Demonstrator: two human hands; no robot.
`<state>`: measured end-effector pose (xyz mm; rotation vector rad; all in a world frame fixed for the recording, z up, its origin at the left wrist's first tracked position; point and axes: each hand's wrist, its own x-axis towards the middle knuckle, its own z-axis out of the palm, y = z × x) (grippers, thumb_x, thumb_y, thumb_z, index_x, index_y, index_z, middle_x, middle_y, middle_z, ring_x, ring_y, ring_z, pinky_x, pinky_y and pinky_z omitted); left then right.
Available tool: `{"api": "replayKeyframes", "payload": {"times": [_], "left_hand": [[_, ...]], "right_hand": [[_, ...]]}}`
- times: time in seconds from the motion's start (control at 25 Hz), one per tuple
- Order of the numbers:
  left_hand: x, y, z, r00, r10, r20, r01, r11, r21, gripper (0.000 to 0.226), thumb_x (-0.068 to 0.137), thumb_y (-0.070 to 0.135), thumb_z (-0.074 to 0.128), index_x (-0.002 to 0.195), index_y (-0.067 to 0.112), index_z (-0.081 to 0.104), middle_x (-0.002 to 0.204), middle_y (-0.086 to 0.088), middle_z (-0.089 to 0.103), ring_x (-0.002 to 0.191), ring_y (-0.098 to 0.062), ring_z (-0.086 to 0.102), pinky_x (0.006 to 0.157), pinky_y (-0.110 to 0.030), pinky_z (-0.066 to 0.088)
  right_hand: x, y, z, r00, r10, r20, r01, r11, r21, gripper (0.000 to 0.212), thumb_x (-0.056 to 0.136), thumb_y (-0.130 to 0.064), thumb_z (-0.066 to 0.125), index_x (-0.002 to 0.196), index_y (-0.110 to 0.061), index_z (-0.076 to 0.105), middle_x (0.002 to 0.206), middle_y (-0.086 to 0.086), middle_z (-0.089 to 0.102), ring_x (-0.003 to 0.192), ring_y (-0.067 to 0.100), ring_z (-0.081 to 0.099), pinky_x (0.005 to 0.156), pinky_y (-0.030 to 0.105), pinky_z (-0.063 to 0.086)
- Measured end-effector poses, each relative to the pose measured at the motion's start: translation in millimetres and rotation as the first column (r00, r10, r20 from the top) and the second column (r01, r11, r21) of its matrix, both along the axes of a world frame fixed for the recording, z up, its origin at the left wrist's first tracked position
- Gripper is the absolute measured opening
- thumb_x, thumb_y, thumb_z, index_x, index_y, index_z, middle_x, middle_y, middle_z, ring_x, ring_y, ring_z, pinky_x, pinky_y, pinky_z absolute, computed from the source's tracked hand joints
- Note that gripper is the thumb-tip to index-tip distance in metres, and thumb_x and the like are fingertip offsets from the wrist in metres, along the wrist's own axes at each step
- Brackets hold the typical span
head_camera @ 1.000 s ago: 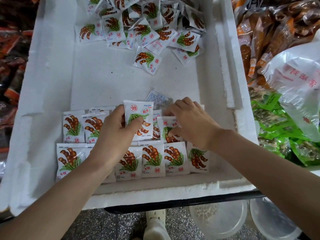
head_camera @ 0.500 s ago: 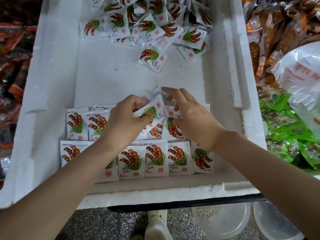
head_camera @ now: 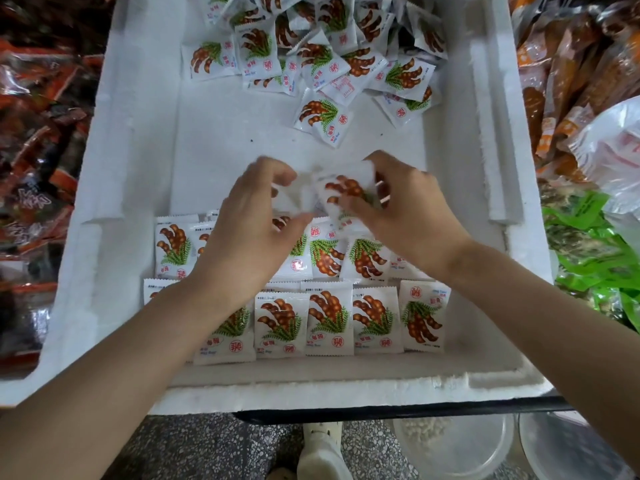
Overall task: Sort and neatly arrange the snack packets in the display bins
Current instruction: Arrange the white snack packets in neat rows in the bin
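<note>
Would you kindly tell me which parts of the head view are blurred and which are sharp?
Head view: motion blur smears the left hand, the right hand and the packet it pinches; the arranged rows and the loose pile read sharp.

Before me the white foam bin [head_camera: 225, 150] carries two neat rows of packets [head_camera: 329, 320] near me and a loose heap [head_camera: 332, 67] beyond.

On my feed, speckled grey terrazzo floor [head_camera: 207, 448] fills the bottom, from 7 to 5 o'clock. A black shelf rail [head_camera: 398, 416] runs across just above it. Below the rail at 5 o'clock sit two clear plastic tubs [head_camera: 460, 448], side by side. A white plastic bag [head_camera: 609, 147] bulges at 3 o'clock. Light is soft and even.
</note>
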<state>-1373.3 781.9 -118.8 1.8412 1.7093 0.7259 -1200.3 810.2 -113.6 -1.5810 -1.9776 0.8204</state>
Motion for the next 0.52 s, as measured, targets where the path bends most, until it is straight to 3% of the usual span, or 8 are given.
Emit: {"api": "replayKeyframes", "payload": {"times": [0.08, 0.16, 0.28, 0.36, 0.44, 0.52], "left_hand": [[-10.5, -6.4, -14.9, 0.973, -0.131, -0.19, 0.123, 0.991, -0.054, 0.052, 0.086, 0.029, 0.066, 0.133, 0.018, 0.046, 0.133, 0.002, 0.049, 0.126, -0.013, 0.04, 0.101, -0.024, 0.025], [-15.2, -10.7, -26.6, 0.912, -0.232, -0.337, 0.218, 0.973, -0.079, 0.067, 0.085, 0.034, 0.067, 0.143, 0.017, 0.039, 0.145, -0.001, 0.042, 0.14, -0.02, 0.028, 0.112, -0.033, 0.016], [-18.3, -9.3, -31.3, 0.861, -0.268, -0.433, 0.253, 0.963, -0.093, 0.076, 0.083, 0.036, 0.068, 0.147, 0.02, 0.031, 0.151, 0.001, 0.034, 0.145, -0.021, 0.018, 0.116, -0.035, 0.007], [-21.4, -7.9, -31.7, 0.849, -0.279, -0.449, 0.272, 0.959, -0.081, 0.077, 0.082, 0.034, 0.069, 0.148, 0.02, 0.031, 0.151, -0.001, 0.034, 0.145, -0.022, 0.019, 0.117, -0.035, 0.008], [-26.4, -7.8, -32.3, 0.838, -0.286, -0.464, 0.285, 0.956, -0.075, 0.078, 0.08, 0.033, 0.072, 0.147, 0.017, 0.034, 0.149, -0.004, 0.038, 0.143, -0.024, 0.025, 0.116, -0.035, 0.013], [-31.9, -8.0, -34.5, 0.833, -0.287, -0.472, 0.297, 0.953, -0.055, 0.078, 0.077, 0.031, 0.075, 0.143, 0.013, 0.04, 0.143, -0.008, 0.045, 0.137, -0.028, 0.035, 0.112, -0.037, 0.021]], "right_hand": [[0.6, 1.1, -1.1, 0.983, -0.129, -0.134, 0.116, 0.988, -0.099, 0.016, 0.084, -0.022, 0.069, 0.088, -0.015, 0.055, 0.079, 0.004, 0.064, 0.059, 0.011, 0.053, 0.054, 0.023, 0.045], [-2.6, 2.5, -4.9, 0.975, -0.137, -0.173, 0.104, 0.977, -0.184, 0.016, 0.083, -0.02, 0.07, 0.091, -0.018, 0.056, 0.085, 0.003, 0.066, 0.07, 0.01, 0.058, 0.062, 0.024, 0.048], [-9.6, 6.3, -12.3, 0.999, 0.042, -0.019, -0.046, 0.967, -0.25, 0.025, 0.087, -0.015, 0.065, 0.108, -0.024, 0.054, 0.098, -0.004, 0.064, 0.089, 0.014, 0.061, 0.07, 0.02, 0.05], [-13.4, 9.1, -15.1, 0.981, 0.159, 0.11, -0.128, 0.961, -0.245, 0.026, 0.09, -0.012, 0.059, 0.115, -0.019, 0.054, 0.103, 0.002, 0.063, 0.094, 0.02, 0.059, 0.076, 0.029, 0.05], [-16.9, 11.7, -15.9, 0.962, 0.233, 0.142, -0.193, 0.949, -0.248, 0.025, 0.091, -0.009, 0.055, 0.116, -0.015, 0.054, 0.105, 0.008, 0.063, 0.093, 0.025, 0.058, 0.077, 0.034, 0.048], [-21.7, 15.1, -16.4, 0.94, 0.308, 0.145, -0.26, 0.925, -0.276, 0.028, 0.092, -0.007, 0.053, 0.118, -0.018, 0.053, 0.105, 0.01, 0.06, 0.085, 0.023, 0.056, 0.07, 0.032, 0.046]]}}
